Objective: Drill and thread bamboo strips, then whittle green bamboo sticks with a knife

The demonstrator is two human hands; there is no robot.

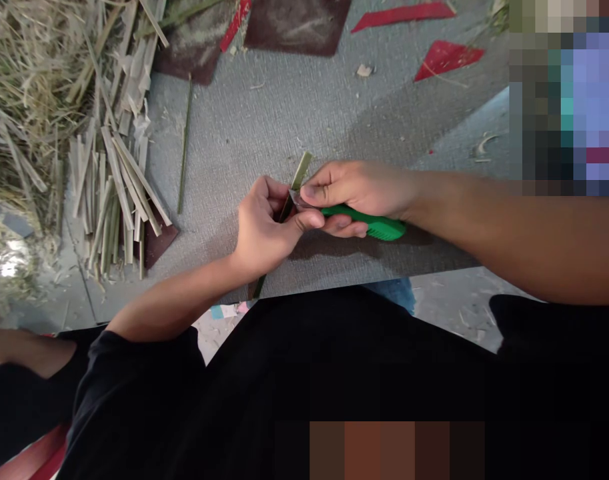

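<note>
My left hand (267, 230) is closed around a narrow, flat green strip (302, 169), which looks like split bamboo. The strip runs slantwise through the fingers, its upper end sticking out beyond them and its lower end reaching the table's front edge. In my right hand (357, 190) is a knife with a green handle (387, 227). Its blade, partly covered by the fingers, lies against the strip between the two hands. The right thumb and index finger are close to the blade, and the left thumb reaches toward the knife.
A bundle of cut strips (124, 193) lies at the left beside a heap of fibrous shavings (34, 80). Brown sheets (299, 27) and red scraps (449, 59) lie along the back of the grey table (264, 113). One thin green strip (185, 147) rests left of my hands. Another person's arm (29, 350) shows at lower left.
</note>
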